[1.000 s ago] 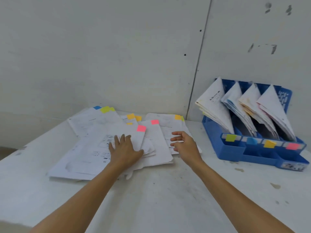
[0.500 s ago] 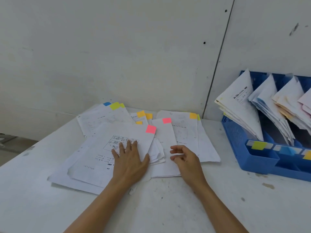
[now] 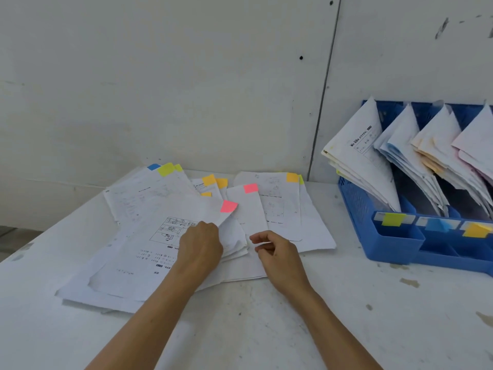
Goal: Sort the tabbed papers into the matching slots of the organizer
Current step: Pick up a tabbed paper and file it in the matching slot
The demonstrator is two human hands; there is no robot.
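Observation:
A loose spread of white tabbed papers [image 3: 138,198] lies on the table, with blue, green, orange and pink tabs at their far edges. On top is a printed sheet with a pink tab [image 3: 228,206]. My left hand [image 3: 200,247] grips this sheet's right edge with curled fingers, and the edge is lifted off the pile. My right hand [image 3: 280,255] hovers just right of it over a narrower pink-tabbed sheet [image 3: 248,212], fingers loosely curled and holding nothing. The blue organizer [image 3: 394,244] stands at the right, its slots full of papers and labelled green [image 3: 393,218], blue [image 3: 437,225] and orange [image 3: 476,230].
The white table [image 3: 240,329] runs up to a white wall behind the papers. Its left edge drops away at the far left. The organizer's right part is cut off by the frame. Small paint chips dot the table near the organizer.
My left hand went from lying flat on the top pink-tabbed sheet to curling its fingers round the sheet's right edge and lifting it. My right hand drew back slightly. The view shifted left.

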